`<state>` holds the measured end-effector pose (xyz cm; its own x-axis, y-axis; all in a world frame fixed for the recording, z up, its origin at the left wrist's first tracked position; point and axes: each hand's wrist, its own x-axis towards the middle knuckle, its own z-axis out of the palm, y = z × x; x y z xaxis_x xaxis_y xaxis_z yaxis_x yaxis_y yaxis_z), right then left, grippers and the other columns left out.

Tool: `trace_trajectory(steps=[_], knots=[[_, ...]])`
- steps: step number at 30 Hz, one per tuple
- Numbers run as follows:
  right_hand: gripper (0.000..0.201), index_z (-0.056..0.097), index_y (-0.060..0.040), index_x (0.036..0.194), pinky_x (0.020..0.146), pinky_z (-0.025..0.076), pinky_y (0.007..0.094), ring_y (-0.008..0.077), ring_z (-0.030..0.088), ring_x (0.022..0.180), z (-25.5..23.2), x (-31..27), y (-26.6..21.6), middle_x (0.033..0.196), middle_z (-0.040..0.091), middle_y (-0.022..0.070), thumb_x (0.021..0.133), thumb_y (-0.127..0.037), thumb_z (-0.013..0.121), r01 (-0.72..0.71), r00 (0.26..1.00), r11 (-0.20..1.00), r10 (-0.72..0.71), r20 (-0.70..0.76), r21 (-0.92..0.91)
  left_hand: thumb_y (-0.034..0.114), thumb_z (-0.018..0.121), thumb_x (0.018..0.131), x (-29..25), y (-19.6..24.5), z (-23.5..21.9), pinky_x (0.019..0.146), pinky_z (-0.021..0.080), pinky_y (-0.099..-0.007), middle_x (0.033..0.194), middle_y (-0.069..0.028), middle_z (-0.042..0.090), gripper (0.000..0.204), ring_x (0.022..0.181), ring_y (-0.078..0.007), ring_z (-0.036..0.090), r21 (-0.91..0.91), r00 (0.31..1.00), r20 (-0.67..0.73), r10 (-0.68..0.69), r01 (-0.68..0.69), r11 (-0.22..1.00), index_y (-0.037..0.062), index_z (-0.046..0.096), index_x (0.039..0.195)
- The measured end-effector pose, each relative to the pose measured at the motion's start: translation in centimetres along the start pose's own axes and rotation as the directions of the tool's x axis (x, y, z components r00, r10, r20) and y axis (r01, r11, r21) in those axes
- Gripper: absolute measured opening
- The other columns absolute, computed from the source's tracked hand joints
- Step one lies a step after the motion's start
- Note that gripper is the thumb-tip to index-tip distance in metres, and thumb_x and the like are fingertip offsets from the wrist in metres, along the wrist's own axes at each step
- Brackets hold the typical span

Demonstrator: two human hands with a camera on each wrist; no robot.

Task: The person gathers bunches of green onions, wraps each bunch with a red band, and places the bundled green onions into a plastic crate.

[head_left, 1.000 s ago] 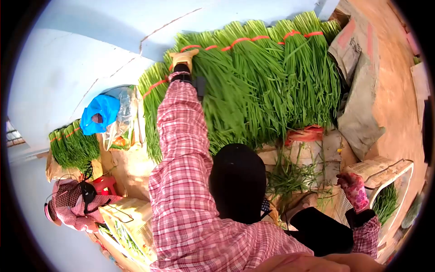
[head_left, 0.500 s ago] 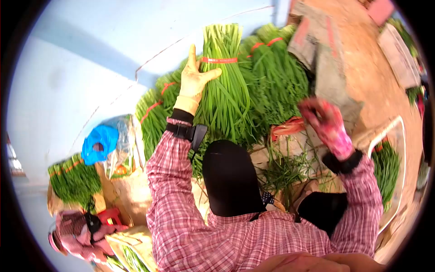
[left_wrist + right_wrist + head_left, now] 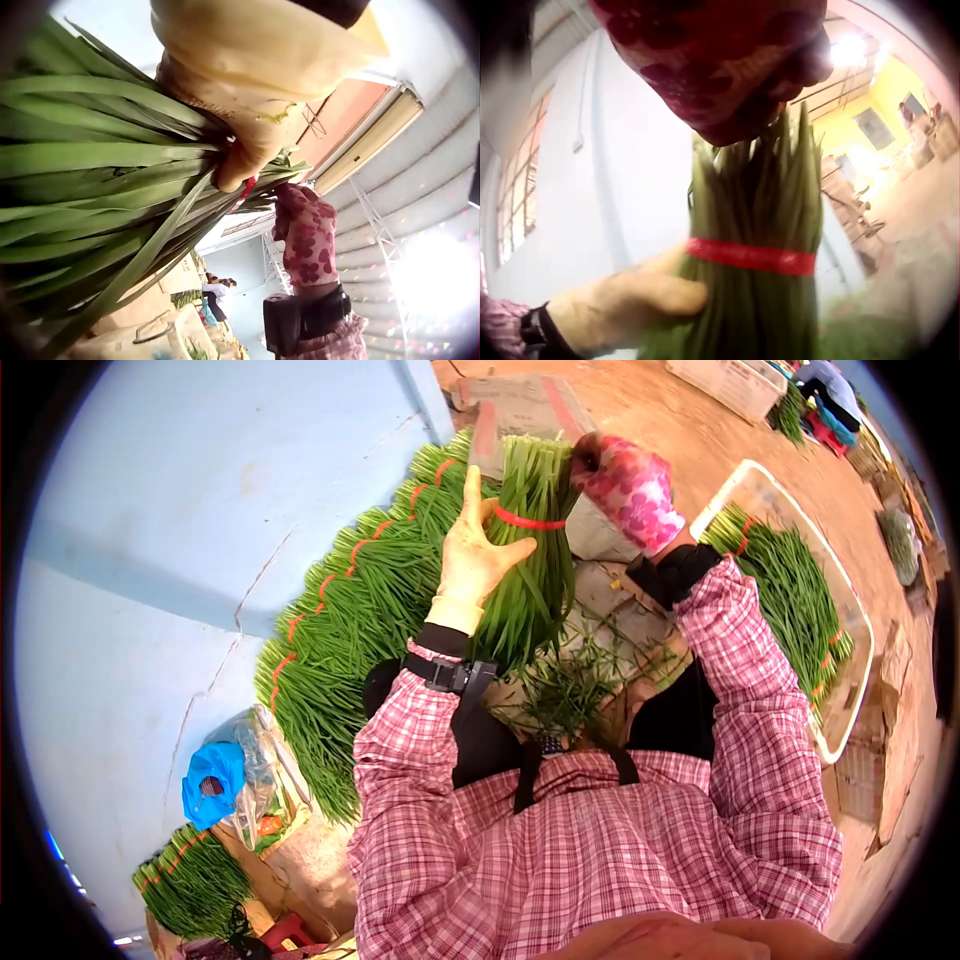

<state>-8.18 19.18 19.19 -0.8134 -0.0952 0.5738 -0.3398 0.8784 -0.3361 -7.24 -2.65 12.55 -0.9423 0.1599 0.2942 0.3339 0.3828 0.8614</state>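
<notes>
My left hand (image 3: 474, 563), in a pale yellow glove, holds up a thick bundle of garlic chives (image 3: 530, 575) tied with a red band. Its thumb lies across the front just below the band, the index finger points up beside the stems, and the other fingers are hidden behind the leaves. The cut stem ends point up and the green leaves hang down. At the top right of the bundle is my right hand (image 3: 628, 490), in a pink floral glove. Its fingers are curled right at the stem ends (image 3: 754, 169), as the right wrist view shows close up.
Banded chive bundles (image 3: 345, 595) lie in a row along the blue wall (image 3: 150, 510). A white crate (image 3: 862, 630) with more chives stands to the right. Loose leaves (image 3: 570, 690) lie between my knees. At left are a blue bag (image 3: 212, 785) and more bundles (image 3: 195, 880).
My left hand has lifted a bundle off the row and carried it right. The right hand has risen from beside the crate to the stem ends. The view has turned right.
</notes>
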Motion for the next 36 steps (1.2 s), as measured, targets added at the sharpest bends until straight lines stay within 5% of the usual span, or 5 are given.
trace_trajectory(steps=[5,25,29,31,36], knots=[[0.011,0.069,-0.0126,0.091,0.068,0.054,0.0333,0.0231,0.069,0.077,-3.3,-1.1,5.6,0.082,0.07,0.0082,0.084,-0.021,0.072,-0.08,0.959,0.971,0.136,-0.248,0.224,0.007,0.087,0.062,-2.1,-3.4,5.3,0.105,0.044,-0.0359,0.134,-0.0206,0.057,0.118,0.127,-0.0296,0.054,-0.122,0.996,-0.053,-0.074,0.067,0.99,0.0097,0.018,0.157],[0.014,0.069,-0.0083,0.083,0.089,0.044,0.0468,0.0296,0.061,0.094,3.0,-8.8,4.3,0.086,0.066,0.0102,0.071,-0.01,0.062,0.726,0.673,0.63,-0.572,0.468,-0.274,0.013,0.082,0.062,-8.5,-5.5,11.5,0.092,0.052,-0.0408,0.109,-0.02,0.069,0.117,0.1,-0.0393,0.065,0.146,0.98,0.028,-0.198,0.192,0.97,0.0076,0.014,0.157],[0.019,0.068,-0.0074,0.088,0.091,0.044,0.0451,0.0286,0.059,0.095,10.0,-10.2,10.5,0.091,0.065,0.0111,0.073,-0.015,0.06,0.434,0.734,0.773,-0.601,0.317,0.462,0.014,0.082,0.061,-8.6,-5.3,11.0,0.094,0.051,-0.039,0.117,-0.0163,0.068,0.117,0.106,-0.0364,0.065,0.151,0.97,0.06,-0.234,0.223,0.963,0.0104,0.016,0.157],[0.022,0.069,-0.0076,0.091,0.092,0.044,0.0445,0.0281,0.059,0.095,5.4,-8.6,5.0,0.092,0.064,0.0113,0.073,-0.017,0.06,0.897,0.415,0.346,-0.439,0.797,-0.277,0.014,0.083,0.061,-8.7,-5.2,10.8,0.095,0.051,-0.0385,0.118,-0.0158,0.068,0.117,0.106,-0.0365,0.065,0.191,0.954,0.09,-0.285,0.264,0.945,0.0123,0.016,0.157],[0.009,0.065,-0.0086,0.084,0.081,0.047,0.0418,0.0272,0.06,0.079,6.0,-4.9,13.0,0.078,0.059,0.0097,0.077,-0.012,0.062,0.632,0.774,0.613,-0.516,0.366,-0.473,0.012,0.087,0.059,-8.9,-6.2,11.0,0.099,0.048,-0.0355,0.121,-0.0158,0.067,0.122,0.11,-0.031,0.064,0.077,0.964,0.09,-0.251,0.244,0.967,0.0086,0.015,0.157]])
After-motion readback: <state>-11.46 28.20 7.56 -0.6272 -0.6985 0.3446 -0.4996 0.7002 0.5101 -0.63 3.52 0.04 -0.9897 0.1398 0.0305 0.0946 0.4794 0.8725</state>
